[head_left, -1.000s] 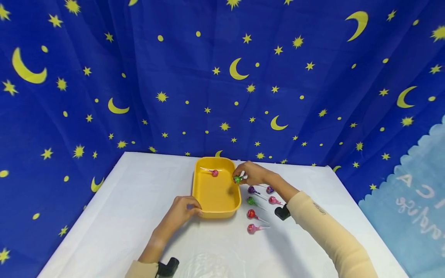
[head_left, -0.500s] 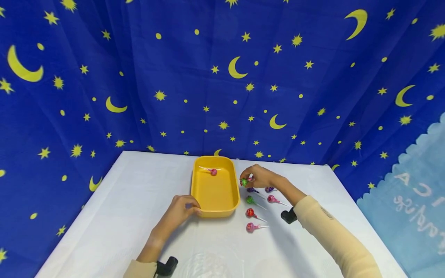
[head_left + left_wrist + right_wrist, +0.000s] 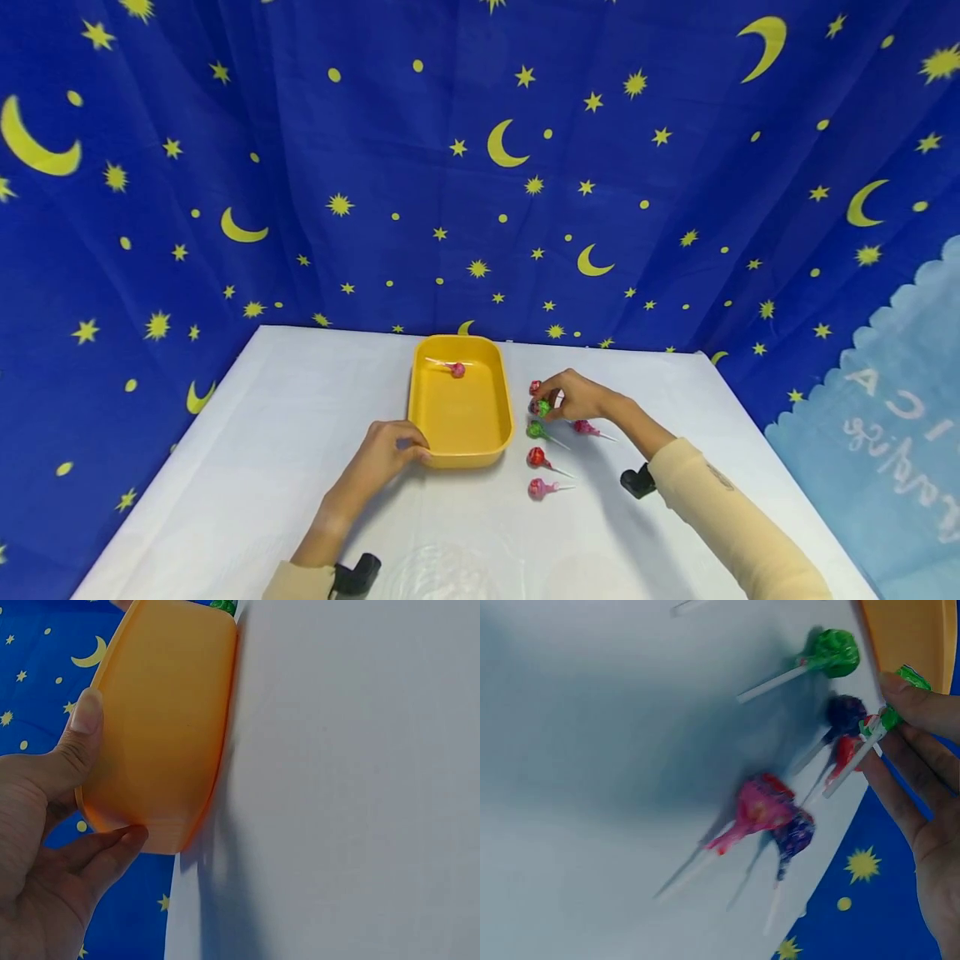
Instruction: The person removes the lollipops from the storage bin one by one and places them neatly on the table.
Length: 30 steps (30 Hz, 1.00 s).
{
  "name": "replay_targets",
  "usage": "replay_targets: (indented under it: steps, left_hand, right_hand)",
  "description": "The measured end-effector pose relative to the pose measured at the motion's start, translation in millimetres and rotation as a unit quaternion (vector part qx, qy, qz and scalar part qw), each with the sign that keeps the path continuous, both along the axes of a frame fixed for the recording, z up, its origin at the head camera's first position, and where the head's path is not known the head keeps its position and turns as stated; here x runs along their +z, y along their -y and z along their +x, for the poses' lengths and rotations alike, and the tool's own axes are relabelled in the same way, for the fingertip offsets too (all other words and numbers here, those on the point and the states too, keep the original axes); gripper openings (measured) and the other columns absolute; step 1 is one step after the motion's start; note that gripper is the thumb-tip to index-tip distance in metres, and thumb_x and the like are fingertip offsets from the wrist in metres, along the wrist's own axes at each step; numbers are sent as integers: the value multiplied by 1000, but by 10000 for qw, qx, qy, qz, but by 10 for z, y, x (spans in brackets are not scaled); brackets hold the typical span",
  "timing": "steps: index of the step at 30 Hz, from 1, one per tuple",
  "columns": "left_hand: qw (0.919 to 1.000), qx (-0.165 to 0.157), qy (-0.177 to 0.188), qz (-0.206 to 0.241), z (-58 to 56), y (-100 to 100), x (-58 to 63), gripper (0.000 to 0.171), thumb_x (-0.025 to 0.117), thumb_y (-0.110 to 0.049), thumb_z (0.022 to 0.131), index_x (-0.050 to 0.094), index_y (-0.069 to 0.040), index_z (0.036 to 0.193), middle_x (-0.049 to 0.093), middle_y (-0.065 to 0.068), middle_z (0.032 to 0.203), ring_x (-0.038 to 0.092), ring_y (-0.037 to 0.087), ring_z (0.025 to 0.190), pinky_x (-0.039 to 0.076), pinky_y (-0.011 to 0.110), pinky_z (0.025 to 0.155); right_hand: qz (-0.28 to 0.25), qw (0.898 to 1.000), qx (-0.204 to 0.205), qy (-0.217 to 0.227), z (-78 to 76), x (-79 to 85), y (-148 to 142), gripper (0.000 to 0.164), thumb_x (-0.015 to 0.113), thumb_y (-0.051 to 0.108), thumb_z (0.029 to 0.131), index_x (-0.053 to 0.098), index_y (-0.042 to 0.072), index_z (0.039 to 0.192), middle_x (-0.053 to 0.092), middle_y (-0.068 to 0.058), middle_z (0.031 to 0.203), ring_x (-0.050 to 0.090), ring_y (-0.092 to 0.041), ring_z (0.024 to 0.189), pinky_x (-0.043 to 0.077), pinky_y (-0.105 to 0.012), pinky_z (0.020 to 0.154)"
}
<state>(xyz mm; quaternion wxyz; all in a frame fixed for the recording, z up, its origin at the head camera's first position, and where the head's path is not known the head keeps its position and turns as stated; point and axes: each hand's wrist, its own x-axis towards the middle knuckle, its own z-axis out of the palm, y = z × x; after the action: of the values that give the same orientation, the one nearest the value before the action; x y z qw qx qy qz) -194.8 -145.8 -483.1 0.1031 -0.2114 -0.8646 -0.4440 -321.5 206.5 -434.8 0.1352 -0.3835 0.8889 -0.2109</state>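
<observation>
A yellow plastic tray (image 3: 461,461) stands on the white table, with one pink lollipop (image 3: 457,370) lying inside near its far end. My left hand (image 3: 386,450) grips the tray's near left corner; in the left wrist view its thumb (image 3: 86,716) is on the rim and the fingers lie against the outer wall. Right of the tray, my right hand (image 3: 576,396) pinches a green lollipop (image 3: 891,718) between thumb and fingers, above the loose lollipops. A purple lollipop (image 3: 846,712) and a red one (image 3: 844,757) lie just below it, partly hidden.
Beside the tray lie another green lollipop (image 3: 536,429), a red one (image 3: 537,457) and pink ones, the nearest pink lollipop (image 3: 538,489) at the front. A second purple lollipop (image 3: 795,832) touches a pink one (image 3: 761,806). A blue star-patterned cloth (image 3: 480,208) hangs behind the table.
My right hand has moved from the tray's right rim to the right and nearer, carrying the green lollipop over the loose ones. My left hand has stayed on the tray corner.
</observation>
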Motion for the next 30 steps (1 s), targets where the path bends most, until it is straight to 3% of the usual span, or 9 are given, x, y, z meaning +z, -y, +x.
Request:
replay_targets:
  steps: [8,19,24,30]
  left_hand:
    - [10000,-14,-4,-33,-3,14,1,7,81,-15,75,75,-14,77,71,-8,79,66,10,79,55,38,81]
    - [9999,86,115,-44,-6,-5,4,8,82,-14,74,75,-15,77,71,-7,80,67,12,81,55,36,82]
    - [10000,50,-1,-12,-10,-5,-1,7,82,-14,74,75,-15,77,71,-7,79,67,11,80,55,36,81]
    - [10000,20,26,47,-6,-4,-7,7,82,-15,74,75,-14,77,71,-7,79,66,11,79,56,39,80]
  right_hand:
    - [-5,9998,-103,187,46,-105,-144,26,79,5,79,72,3,103,73,-1,93,63,-6,78,55,-22,69]
    - [-19,9997,-85,208,110,-109,-265,23,80,3,76,72,4,98,72,1,87,61,-3,74,56,-25,69]
    - [25,9996,-65,275,127,-115,-328,23,80,4,76,72,4,97,71,3,86,61,-2,74,57,-28,73]
    - [114,9995,-11,309,161,-127,-398,22,82,6,75,72,4,96,71,3,84,61,-2,71,55,-23,67]
